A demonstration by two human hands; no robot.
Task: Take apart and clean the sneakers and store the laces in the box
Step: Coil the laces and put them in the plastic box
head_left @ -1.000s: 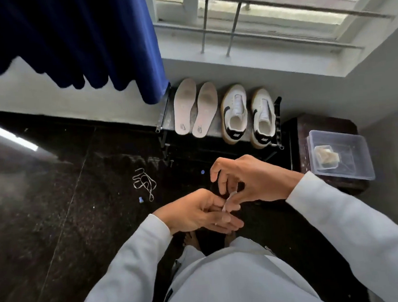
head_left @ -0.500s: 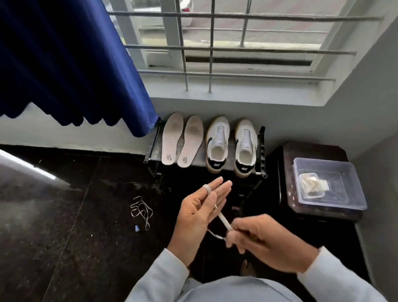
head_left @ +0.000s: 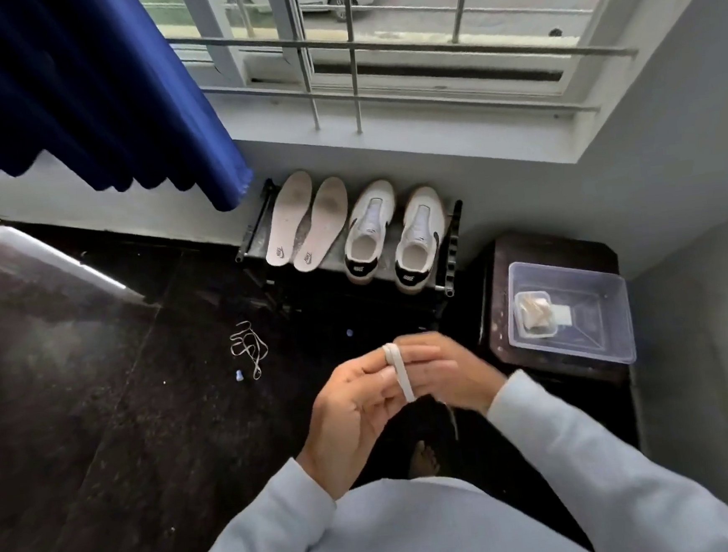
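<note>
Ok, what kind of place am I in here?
Most likely a corner of a home: a shoe rack holding sneakers and insoles sits under a barred window, with a blue curtain beside it.

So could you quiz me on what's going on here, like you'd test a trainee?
1. True or false: the sneakers stand on the floor.
2. The white lace is looped over a finger of: A the left hand, B the right hand, C neither.
3. Where does the other lace lie?
Key: 1 false, they stand on the rack. 2 A; the right hand is blurred beside it. 3 On the floor, left of the rack.
</note>
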